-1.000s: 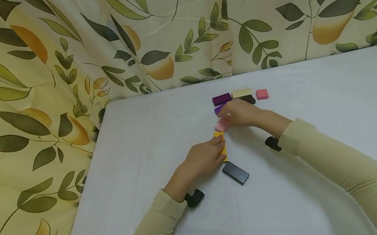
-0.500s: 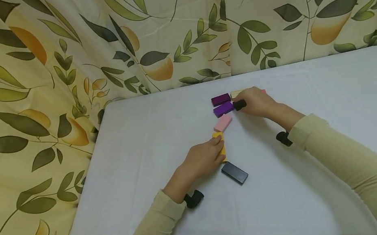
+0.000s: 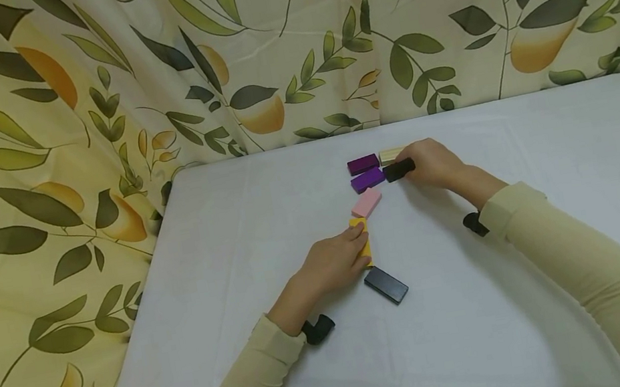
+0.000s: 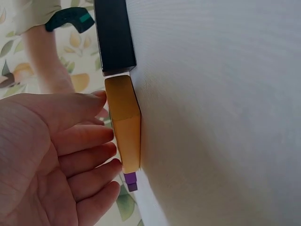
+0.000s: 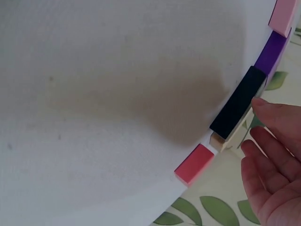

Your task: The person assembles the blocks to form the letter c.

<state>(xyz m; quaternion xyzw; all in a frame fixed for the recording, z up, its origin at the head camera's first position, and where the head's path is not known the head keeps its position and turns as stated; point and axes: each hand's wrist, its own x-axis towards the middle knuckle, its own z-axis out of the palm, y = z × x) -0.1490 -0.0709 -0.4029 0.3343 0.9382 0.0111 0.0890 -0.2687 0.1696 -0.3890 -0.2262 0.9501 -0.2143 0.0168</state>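
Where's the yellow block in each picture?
Head: the yellow block is just right of the middle, partly under the left hand.
Left wrist: just left of the middle, beside the left hand, with a dark gray block above it in the picture.
Right wrist: it's not there.
Shared landmark: the leafy curtain shows in all three.

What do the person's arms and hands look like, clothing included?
The left sleeve and right sleeve are pale beige, with wide cuffs. A black device sits at each wrist; the right one shows a green patch. The left hand and right hand are bare.
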